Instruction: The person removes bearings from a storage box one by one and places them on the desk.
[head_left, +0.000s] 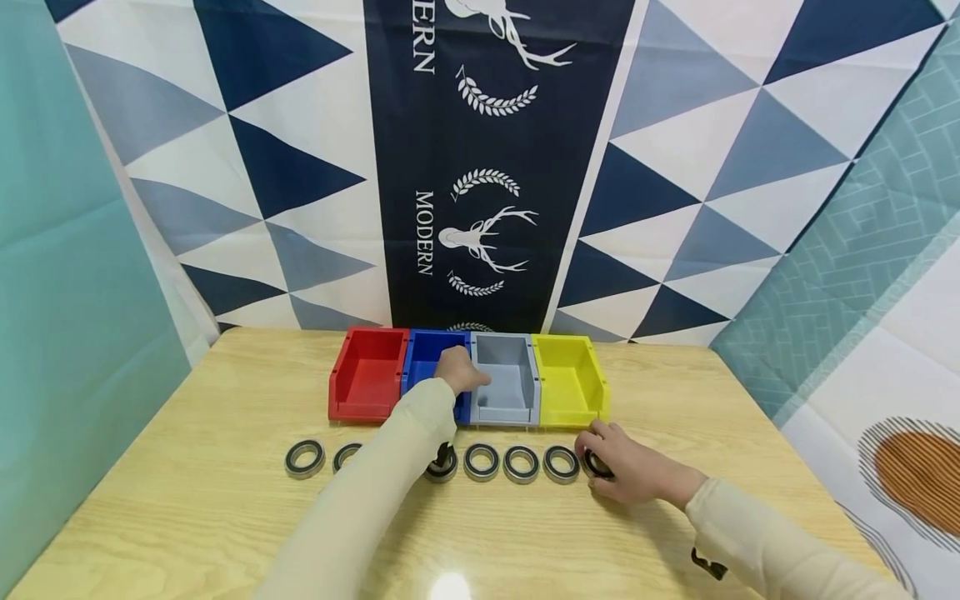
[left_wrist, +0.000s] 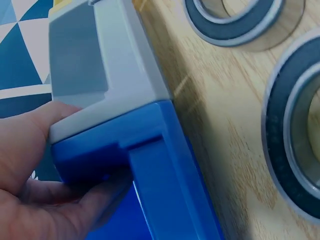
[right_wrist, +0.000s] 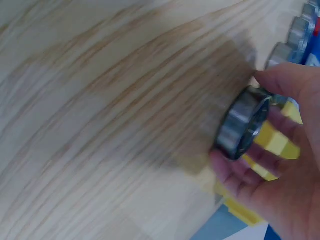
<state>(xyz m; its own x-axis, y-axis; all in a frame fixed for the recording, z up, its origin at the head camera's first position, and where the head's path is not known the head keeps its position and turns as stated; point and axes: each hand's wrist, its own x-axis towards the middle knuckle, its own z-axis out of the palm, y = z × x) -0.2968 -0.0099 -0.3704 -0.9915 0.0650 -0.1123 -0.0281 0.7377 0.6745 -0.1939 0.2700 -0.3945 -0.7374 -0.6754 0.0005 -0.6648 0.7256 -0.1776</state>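
Observation:
In the head view, my left hand (head_left: 459, 371) reaches to the blue bin (left_wrist: 172, 185) and the grey bin (left_wrist: 127, 55). Its thumb is over the grey bin's side wall while the other fingers are inside the blue bin, pinching the adjoining walls. My right hand (head_left: 628, 468) holds a ball bearing (right_wrist: 235, 125) at the right end of a row on the table, thumb on one side of its rim and fingertips on the other. The bearing has a metal outer ring; the hand partly covers it in the head view.
A red bin (head_left: 337, 392) and a yellow bin (head_left: 588, 414) flank the blue and grey ones. Several more bearings, including one at the left end (head_left: 304, 472), lie along the wooden table (head_left: 187, 500) before the bins. The left sleeve (head_left: 367, 500) hides part of the row. A patterned cloth (head_left: 480, 150) hangs behind.

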